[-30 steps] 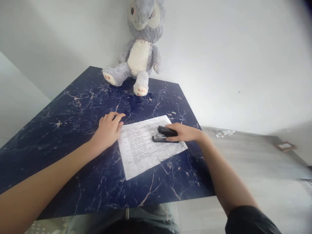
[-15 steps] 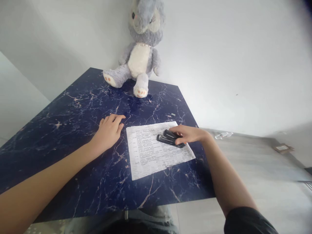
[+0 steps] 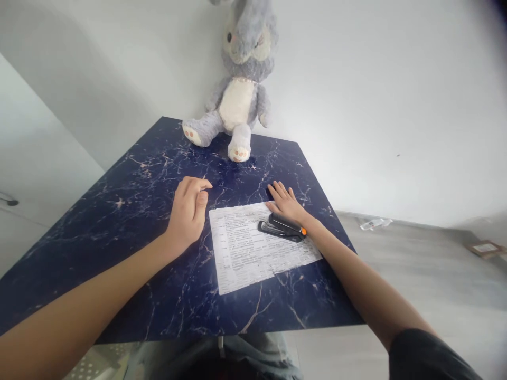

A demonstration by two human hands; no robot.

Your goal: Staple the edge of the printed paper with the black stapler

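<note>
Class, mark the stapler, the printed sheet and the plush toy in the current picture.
Stapler (image 3: 288, 225): head view, on its black upper arm.
Printed sheet (image 3: 253, 250): head view, on its text.
Plush toy (image 3: 236, 100): head view, on its cream belly.

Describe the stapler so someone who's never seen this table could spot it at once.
On the dark blue table, find the white printed sheet. The stapler lies on the sheet's right half, by the right hand. Its black body and orange spot at one end set it apart from the white paper.
</note>
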